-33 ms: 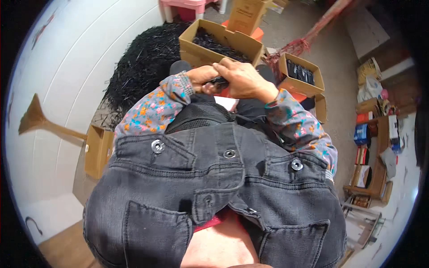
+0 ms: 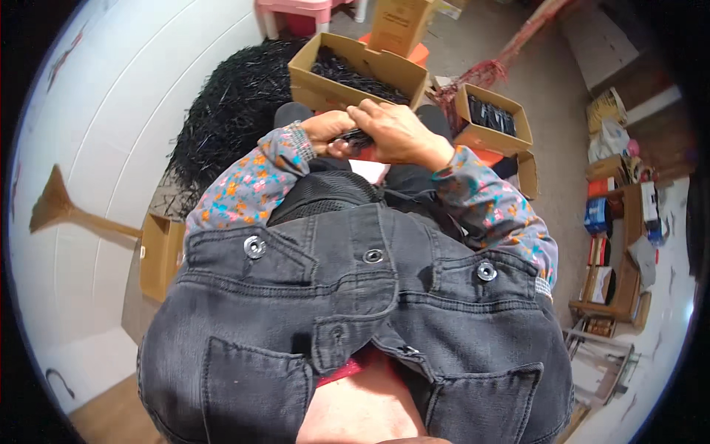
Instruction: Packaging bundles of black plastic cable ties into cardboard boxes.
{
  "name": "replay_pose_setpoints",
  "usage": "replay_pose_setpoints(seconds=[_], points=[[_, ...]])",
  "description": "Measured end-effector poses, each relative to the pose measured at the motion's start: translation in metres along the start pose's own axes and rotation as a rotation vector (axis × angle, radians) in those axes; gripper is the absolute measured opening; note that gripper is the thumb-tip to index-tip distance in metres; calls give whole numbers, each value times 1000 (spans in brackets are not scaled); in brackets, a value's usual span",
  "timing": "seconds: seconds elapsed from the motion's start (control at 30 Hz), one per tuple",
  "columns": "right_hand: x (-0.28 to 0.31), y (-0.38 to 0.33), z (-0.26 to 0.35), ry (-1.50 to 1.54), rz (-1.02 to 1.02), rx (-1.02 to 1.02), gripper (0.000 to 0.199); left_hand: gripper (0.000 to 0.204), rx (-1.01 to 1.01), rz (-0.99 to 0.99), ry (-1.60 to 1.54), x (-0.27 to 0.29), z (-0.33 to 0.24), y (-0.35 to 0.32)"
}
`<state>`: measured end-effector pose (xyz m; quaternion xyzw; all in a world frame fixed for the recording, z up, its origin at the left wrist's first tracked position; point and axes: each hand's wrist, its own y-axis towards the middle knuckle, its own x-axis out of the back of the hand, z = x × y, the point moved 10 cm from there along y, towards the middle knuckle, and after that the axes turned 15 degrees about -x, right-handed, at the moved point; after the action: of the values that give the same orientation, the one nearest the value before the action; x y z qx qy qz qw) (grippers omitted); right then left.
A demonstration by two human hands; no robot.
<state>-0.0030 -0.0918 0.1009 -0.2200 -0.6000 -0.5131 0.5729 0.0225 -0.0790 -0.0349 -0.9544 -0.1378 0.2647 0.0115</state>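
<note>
The left hand [image 2: 330, 127] and right hand [image 2: 400, 133] grasp black strips [image 2: 359, 138]; apparently bunching them; the next move likely calls for steady pressure.

L forearm [image 2: 248, 181] & R forearm [image 2: 492, 192] angle fwd and inward, wrists bent, hands meeting abt. mid-body. L hand [image 2: 327, 129] curled tight, fingertips [image 2: 340, 149] showing underneath; R hand [image 2: 399, 133] back-up, knuckles bent, fingers [image 2: 362, 113] reaching across twd. L.

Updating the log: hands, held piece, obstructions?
Left hand and right hand closed around black bundle. Bundle mostly hidden. Open cardboard box just beyond; nothing visibly in the way.
</note>
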Motion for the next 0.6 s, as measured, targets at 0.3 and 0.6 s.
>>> replay_pose_setpoints(seconds=[0.3,0.6], points=[[-22,-12,-36,-177,73,-61,12,18,-24,-37,-280,-12,-11,2],[-54,-8,-56,-140,206,-316,10,48,-477,-569,-65,37,-41,1]])
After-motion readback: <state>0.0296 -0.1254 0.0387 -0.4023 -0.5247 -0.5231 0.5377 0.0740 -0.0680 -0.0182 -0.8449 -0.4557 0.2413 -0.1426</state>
